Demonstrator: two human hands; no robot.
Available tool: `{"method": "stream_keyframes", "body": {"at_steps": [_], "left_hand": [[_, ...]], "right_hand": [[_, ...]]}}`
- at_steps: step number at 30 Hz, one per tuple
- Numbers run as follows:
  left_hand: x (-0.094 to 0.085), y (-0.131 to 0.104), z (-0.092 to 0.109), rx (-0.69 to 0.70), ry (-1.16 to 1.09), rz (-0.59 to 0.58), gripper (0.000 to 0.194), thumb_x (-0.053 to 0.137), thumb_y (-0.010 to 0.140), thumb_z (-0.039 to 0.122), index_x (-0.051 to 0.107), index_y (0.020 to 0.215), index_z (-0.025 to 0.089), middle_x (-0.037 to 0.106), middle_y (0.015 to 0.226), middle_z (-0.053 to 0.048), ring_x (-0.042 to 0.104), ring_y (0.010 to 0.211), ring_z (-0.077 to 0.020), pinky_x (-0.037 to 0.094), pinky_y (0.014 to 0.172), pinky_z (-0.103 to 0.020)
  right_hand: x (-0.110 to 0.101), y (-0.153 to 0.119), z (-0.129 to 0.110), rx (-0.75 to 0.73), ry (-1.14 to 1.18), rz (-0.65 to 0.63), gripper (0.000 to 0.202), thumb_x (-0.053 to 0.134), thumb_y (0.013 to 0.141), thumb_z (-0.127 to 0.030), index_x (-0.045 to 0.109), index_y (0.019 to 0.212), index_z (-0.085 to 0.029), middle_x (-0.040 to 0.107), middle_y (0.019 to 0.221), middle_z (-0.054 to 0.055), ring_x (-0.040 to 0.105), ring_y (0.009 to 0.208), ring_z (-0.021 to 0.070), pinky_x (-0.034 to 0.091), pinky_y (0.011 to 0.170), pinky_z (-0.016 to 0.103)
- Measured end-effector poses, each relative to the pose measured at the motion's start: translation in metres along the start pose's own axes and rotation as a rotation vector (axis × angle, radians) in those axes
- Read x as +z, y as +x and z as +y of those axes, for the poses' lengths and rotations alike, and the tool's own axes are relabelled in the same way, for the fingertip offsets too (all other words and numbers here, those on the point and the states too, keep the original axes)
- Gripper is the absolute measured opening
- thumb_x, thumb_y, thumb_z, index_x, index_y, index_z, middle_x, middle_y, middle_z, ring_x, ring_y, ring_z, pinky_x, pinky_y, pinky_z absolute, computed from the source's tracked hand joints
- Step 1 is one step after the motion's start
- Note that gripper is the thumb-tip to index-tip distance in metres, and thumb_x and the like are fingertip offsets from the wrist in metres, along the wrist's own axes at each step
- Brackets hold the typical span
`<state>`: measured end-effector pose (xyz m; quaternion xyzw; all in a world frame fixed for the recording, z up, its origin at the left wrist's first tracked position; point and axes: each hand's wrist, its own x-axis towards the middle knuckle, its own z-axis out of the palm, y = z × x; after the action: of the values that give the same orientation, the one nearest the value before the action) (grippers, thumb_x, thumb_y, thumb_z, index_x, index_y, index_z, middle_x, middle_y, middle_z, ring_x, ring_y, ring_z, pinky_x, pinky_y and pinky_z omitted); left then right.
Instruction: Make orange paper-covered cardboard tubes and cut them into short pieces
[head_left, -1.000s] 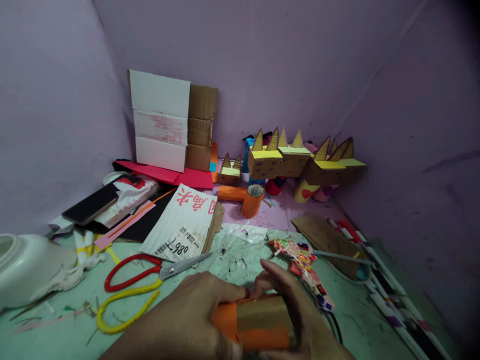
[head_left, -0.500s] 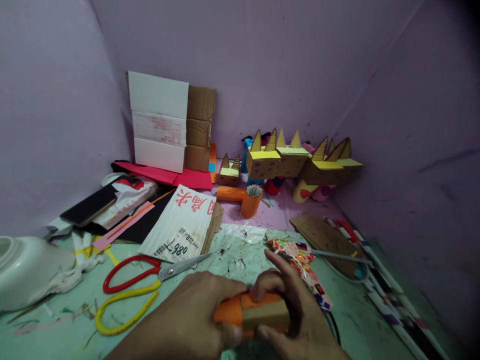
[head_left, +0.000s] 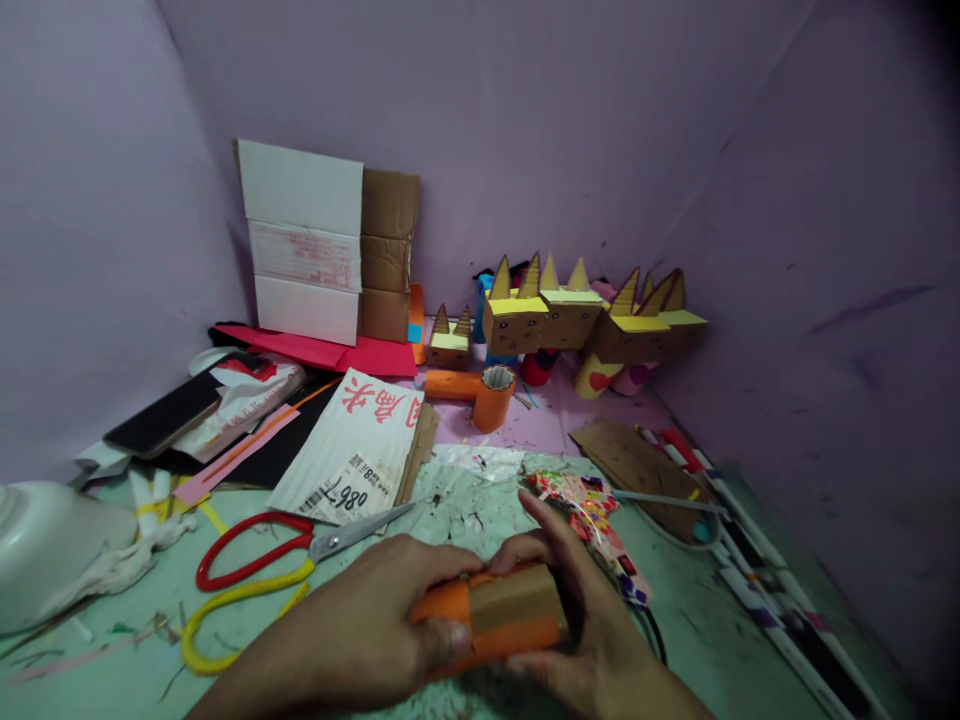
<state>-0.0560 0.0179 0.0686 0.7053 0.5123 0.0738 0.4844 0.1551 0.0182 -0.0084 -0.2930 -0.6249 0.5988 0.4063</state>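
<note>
An orange-covered tube (head_left: pixel 491 620) with a bare brown cardboard strip lies between my two hands near the bottom of the view. My left hand (head_left: pixel 375 615) grips its left end, thumb along the front side. Around the right end curve the thumb and fingers of my right hand (head_left: pixel 592 620), its index finger raised off the tube. Scissors (head_left: pixel 322 545) with one red and one yellow handle lie left of my left hand. Beyond my right hand is a floral-patterned glue gun (head_left: pixel 592 520).
Behind stand an upright orange tube (head_left: pixel 493 402) joined to a lying one, and cardboard box heads (head_left: pixel 516 325) with pointed ears. White printed cardboard (head_left: pixel 349 450) lies at centre left, a white pot (head_left: pixel 60 550) at far left, and markers (head_left: pixel 780 600) at right.
The orange tube has rolled between my hands, so the brown strip faces more upward. The whole view has shifted slightly, with the background objects now further left.
</note>
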Motion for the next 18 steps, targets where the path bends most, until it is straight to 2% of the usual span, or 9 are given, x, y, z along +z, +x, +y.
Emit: {"method": "stream_keyframes", "body": {"at_steps": [4,6,9,12,18], "left_hand": [[-0.001,-0.001,0.014,-0.1,0.044,0.025,0.052,0.066,0.066,0.035,0.06,0.117,0.028,0.062,0.115,-0.006,0.054,0.102,-0.0297,0.041,0.086,-0.041],[0.001,0.0,0.019,-0.126,0.034,0.051,0.055,0.068,0.063,0.03,0.059,0.117,0.028,0.063,0.114,-0.005,0.054,0.104,-0.0299,0.04,0.088,-0.041],[0.008,0.004,0.019,-0.081,0.038,0.107,0.045,0.065,0.066,0.026,0.064,0.11,0.026,0.067,0.104,-0.004,0.058,0.096,-0.0283,0.041,0.084,-0.039],[0.015,0.008,0.014,-0.018,0.032,0.158,0.034,0.063,0.07,0.026,0.067,0.104,0.025,0.069,0.097,-0.003,0.06,0.089,-0.026,0.041,0.077,-0.034],[0.018,0.01,0.01,0.029,-0.019,0.151,0.024,0.063,0.07,0.021,0.07,0.093,0.025,0.07,0.085,0.002,0.06,0.077,-0.0192,0.039,0.068,-0.028]], "right_hand": [[0.0,0.001,0.001,0.004,0.021,0.002,0.085,0.073,0.07,-0.047,0.023,0.139,-0.041,0.055,0.102,0.002,0.056,0.08,0.0158,0.047,0.066,0.026],[0.001,0.002,0.0,0.011,0.026,0.012,0.086,0.074,0.07,-0.046,0.023,0.139,-0.039,0.054,0.101,0.003,0.056,0.078,0.016,0.048,0.063,0.026],[0.002,0.004,-0.001,0.039,0.014,0.035,0.087,0.075,0.069,-0.044,0.023,0.139,-0.037,0.054,0.1,0.004,0.056,0.073,0.0159,0.047,0.059,0.027],[0.002,0.005,0.0,0.074,0.003,0.067,0.09,0.077,0.067,-0.04,0.024,0.139,-0.037,0.054,0.099,0.003,0.055,0.073,0.0162,0.046,0.061,0.029],[0.002,0.003,0.001,0.087,0.03,0.063,0.093,0.077,0.065,-0.045,0.023,0.141,-0.035,0.055,0.099,0.004,0.056,0.076,0.0178,0.047,0.065,0.03]]}}
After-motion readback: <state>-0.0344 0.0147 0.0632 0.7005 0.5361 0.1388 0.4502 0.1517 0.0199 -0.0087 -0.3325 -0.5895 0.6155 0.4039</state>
